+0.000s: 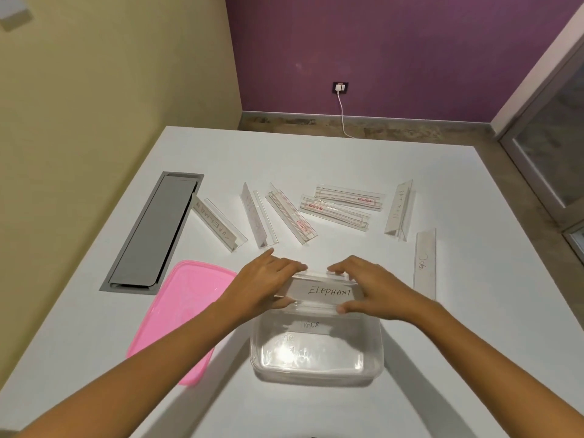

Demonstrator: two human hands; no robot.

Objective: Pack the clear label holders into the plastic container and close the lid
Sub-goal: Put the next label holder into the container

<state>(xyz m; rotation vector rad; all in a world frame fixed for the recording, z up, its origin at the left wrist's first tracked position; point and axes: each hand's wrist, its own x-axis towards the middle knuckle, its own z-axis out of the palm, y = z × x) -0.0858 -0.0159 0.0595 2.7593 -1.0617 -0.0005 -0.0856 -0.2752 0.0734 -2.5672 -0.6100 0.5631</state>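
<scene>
A clear plastic container (pixel 317 371) stands open on the white table near me. Inside it lies a holder labelled TIGER (pixel 311 325). Both hands hold a clear label holder marked ELEPHANT (pixel 327 291) over the container's far rim: my left hand (pixel 268 284) grips its left end, my right hand (pixel 371 287) its right end. The pink lid (pixel 186 314) lies flat to the container's left. Several more clear label holders lie scattered beyond, among them SUPERMAN (pixel 218 224), BATMAN (pixel 398 210) and DOG (pixel 424 263).
A grey metal cable hatch (pixel 155 229) is set into the table at the left. The table's far edge (pixel 316 134) faces a purple wall with a socket and white cable (pixel 340 90). A glass door stands at the right.
</scene>
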